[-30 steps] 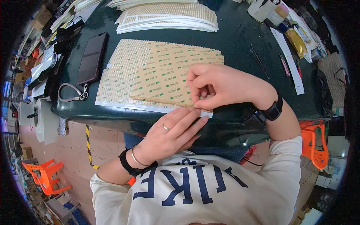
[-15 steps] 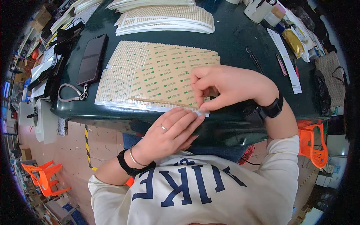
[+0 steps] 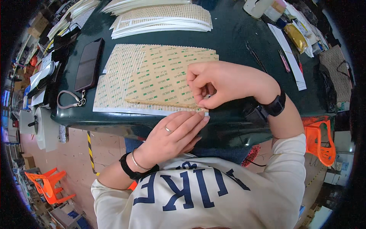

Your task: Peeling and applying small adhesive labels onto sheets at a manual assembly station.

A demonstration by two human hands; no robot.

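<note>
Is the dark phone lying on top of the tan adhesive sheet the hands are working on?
No, the dark phone lies on the bare green table left of the tan adhesive sheet, apart from it.

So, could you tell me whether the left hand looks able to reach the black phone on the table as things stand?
Probably yes. The left hand lies flat at the sheet's near edge, holding nothing, and the black phone sits uncovered to its left on the table, with only flat adhesive sheets between them.

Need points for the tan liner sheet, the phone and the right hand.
tan liner sheet [image 3: 160, 78], head view, middle of its printed face
phone [image 3: 89, 64], head view, centre of its dark screen
right hand [image 3: 225, 82], head view, back of the hand
</note>
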